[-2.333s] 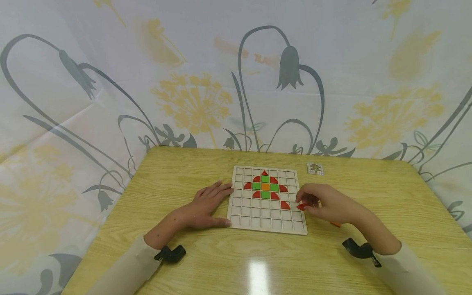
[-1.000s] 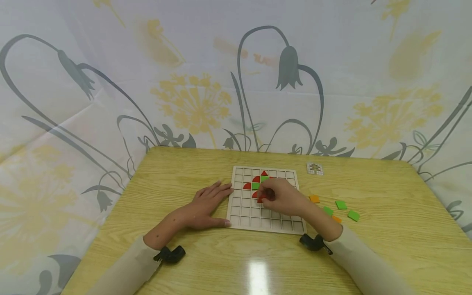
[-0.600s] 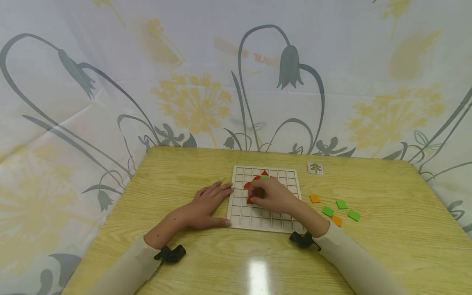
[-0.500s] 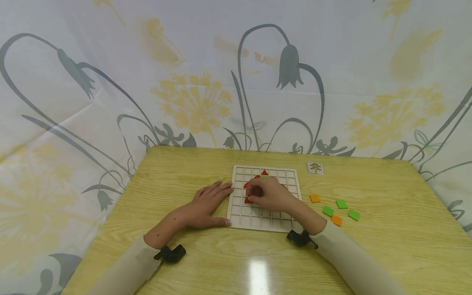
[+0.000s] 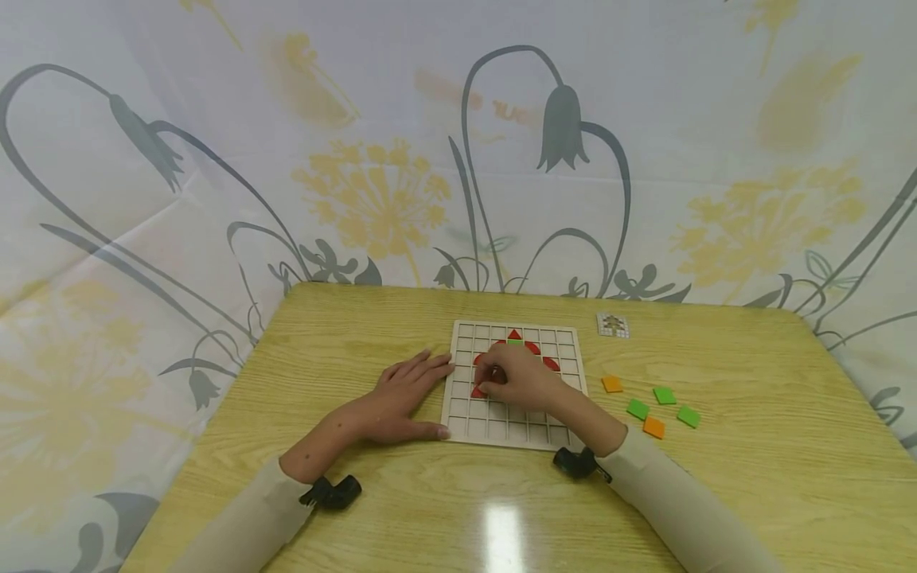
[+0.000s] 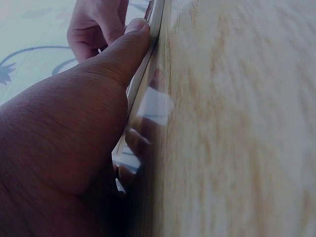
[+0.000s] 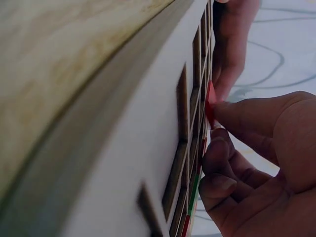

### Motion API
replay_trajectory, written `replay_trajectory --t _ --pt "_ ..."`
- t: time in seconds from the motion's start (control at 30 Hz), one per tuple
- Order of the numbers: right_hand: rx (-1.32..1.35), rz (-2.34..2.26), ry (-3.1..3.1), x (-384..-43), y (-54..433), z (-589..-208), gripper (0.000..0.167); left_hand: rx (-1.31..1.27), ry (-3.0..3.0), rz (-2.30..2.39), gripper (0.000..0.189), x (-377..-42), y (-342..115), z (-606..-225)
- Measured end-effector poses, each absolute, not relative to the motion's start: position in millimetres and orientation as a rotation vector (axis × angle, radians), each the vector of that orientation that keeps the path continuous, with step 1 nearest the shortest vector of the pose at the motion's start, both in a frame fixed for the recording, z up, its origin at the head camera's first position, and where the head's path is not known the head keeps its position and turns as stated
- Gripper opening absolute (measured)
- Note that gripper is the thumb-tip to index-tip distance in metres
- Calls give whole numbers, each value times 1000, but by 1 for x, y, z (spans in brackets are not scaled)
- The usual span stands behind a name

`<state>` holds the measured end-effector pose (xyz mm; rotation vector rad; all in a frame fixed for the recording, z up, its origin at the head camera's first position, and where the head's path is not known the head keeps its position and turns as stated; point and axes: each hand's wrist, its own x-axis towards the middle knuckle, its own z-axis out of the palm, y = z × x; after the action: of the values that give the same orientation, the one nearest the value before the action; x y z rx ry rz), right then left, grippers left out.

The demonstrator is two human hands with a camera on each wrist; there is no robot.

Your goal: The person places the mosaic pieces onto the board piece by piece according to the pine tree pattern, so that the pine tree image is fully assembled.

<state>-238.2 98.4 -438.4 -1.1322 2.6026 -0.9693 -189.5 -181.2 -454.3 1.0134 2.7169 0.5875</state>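
My right hand (image 5: 521,378) pinches a small red tile (image 7: 211,103) between thumb and fingers, low over the left-middle cells of a pale wooden grid board (image 5: 473,430). In the right wrist view the tile touches or nearly touches the grid; which, I cannot tell. Flat on the table, my left hand (image 5: 394,406) has its fingers spread, with fingertips and thumb against the board's left edge. On the board, a red triangle tile (image 5: 514,335) tops a pattern with rounded red tiles (image 5: 551,364) at its right side. The hand hides most of the pattern's middle.
Right of the board lie loose square tiles: orange ones (image 5: 612,384) and green ones (image 5: 664,395), several in all. A small picture card (image 5: 613,325) with a tree-like pattern lies beyond the board's upper right corner. A flower-printed cloth (image 5: 387,191) hangs behind the wooden table (image 5: 372,509).
From the board's right edge, my right hand has carried the red tile leftward across the board, slowing over the last half second. The left hand has stayed in place.
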Motion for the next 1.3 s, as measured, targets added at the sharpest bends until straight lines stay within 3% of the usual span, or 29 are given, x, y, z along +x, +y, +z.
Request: replay_trajectory --t 0.43,1.3 --pt "-1211 -927 2670 -230 105 -439 7 1014 2710 609 98 -189 -180 -452" --pt "-1128 -999 2820 -203 173 -437 13 1014 2716 595 97 -190 -181 -456"
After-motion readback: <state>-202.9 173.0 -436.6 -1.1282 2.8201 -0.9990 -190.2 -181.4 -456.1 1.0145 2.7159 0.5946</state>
